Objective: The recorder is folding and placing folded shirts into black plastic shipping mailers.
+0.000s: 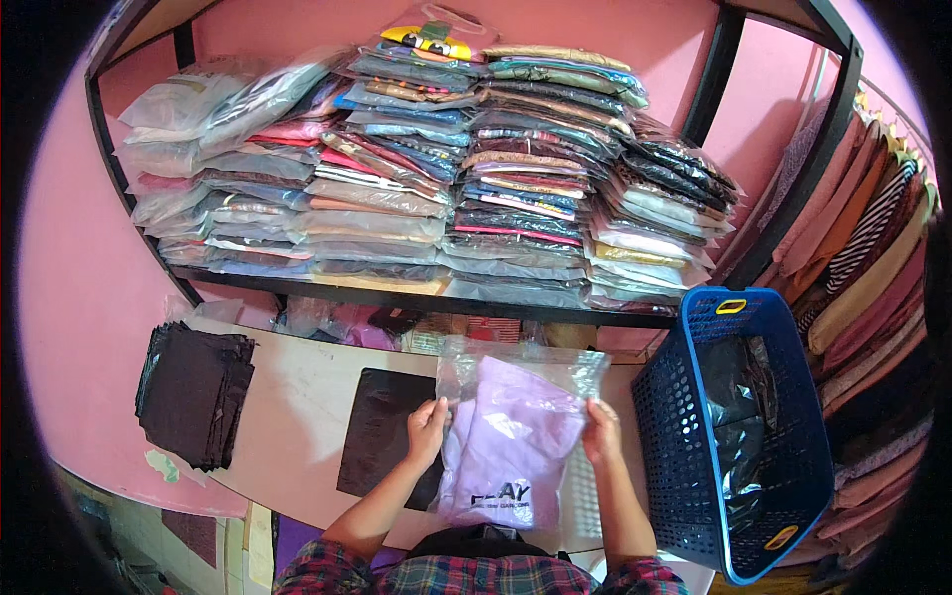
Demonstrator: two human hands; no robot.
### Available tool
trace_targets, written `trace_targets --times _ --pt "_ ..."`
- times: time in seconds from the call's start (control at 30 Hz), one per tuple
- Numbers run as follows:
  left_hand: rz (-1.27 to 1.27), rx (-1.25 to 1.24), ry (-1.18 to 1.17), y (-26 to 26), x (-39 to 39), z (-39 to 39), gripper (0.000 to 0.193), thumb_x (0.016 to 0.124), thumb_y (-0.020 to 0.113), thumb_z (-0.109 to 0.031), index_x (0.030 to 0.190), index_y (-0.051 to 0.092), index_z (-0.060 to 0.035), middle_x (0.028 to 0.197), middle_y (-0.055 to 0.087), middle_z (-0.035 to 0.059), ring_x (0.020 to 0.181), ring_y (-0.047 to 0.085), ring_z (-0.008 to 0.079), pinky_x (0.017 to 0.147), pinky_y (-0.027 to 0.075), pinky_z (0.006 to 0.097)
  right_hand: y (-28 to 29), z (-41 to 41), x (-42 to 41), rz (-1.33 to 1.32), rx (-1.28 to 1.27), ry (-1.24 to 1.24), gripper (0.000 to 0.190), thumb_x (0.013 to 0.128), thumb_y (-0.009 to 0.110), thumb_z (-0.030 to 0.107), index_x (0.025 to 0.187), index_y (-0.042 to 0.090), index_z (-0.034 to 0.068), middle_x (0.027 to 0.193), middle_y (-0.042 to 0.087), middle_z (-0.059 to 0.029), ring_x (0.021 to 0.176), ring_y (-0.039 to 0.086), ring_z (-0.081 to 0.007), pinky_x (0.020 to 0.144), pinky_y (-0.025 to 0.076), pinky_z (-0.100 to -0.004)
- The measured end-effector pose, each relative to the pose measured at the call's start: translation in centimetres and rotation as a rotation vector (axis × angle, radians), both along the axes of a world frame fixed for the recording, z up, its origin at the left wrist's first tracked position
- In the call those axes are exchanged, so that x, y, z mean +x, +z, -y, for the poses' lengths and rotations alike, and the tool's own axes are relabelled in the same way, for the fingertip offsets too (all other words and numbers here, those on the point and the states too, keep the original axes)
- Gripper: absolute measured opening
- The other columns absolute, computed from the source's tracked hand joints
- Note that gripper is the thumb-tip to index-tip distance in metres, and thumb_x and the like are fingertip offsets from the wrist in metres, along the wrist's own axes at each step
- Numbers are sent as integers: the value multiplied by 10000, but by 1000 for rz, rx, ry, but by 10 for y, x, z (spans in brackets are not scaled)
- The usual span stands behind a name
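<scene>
A folded lilac garment [513, 446] with dark print near its lower edge lies inside a clear plastic bag [461, 364]. My left hand [428, 431] grips the bag's left edge, thumb on top. On the opposite edge, my right hand [602, 431] pinches the plastic. The bag's upper end, with no garment in it, points away from me. Partly beneath the bag, a flat black sheet or bag [379, 431] rests on the pale table [297, 416]. What the fingers do under the plastic is hidden.
A stack of black sheets or bags [195, 398] sits at the table's left. At right stands a blue perforated basket [673, 416] holding black plastic-wrapped items [736, 439]. A black-framed shelf [520, 306] behind carries piles of bagged garments [520, 186]. Clothes [855, 260] hang at far right.
</scene>
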State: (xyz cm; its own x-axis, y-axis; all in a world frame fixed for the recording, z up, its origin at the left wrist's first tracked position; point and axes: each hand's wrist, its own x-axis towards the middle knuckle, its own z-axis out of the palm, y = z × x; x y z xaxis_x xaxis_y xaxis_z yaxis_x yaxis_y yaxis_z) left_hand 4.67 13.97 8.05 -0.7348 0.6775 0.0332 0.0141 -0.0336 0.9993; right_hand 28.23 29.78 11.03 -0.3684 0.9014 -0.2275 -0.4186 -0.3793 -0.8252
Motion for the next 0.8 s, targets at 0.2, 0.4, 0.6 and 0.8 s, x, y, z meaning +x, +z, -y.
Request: trace_targets --times 0.2,0.4,0.6,0.8 --pt "-161 251 -62 132 20 51 259 894 503 -194 864 668 3 733 555 10 714 475 82 650 364 235 127 53 43 63 454 -186 163 813 609 182 724 581 49 688 558 9 572 459 -60 545 339 -203" --pt "-180 333 -33 193 -7 39 265 894 518 -235 893 652 -6 796 549 -5 773 473 75 718 347 220 193 31 8 194 759 -199 197 873 542 200 787 592 30 746 556 22 700 473 -57 632 354 -212" --pt "-71 481 -174 187 -29 42 178 887 543 -189 925 617 -32 853 547 -27 830 480 63 786 367 227 164 42 14 290 861 -230 219 890 509 195 854 613 5 810 609 -19 747 523 -90 686 409 -237" --pt "-132 148 -302 51 -14 132 136 898 509 -149 939 555 -28 887 568 -10 851 506 67 776 400 239 26 124 83 655 752 193 230 869 540 142 697 583 -5 591 450 31 585 403 -48 509 351 -232"
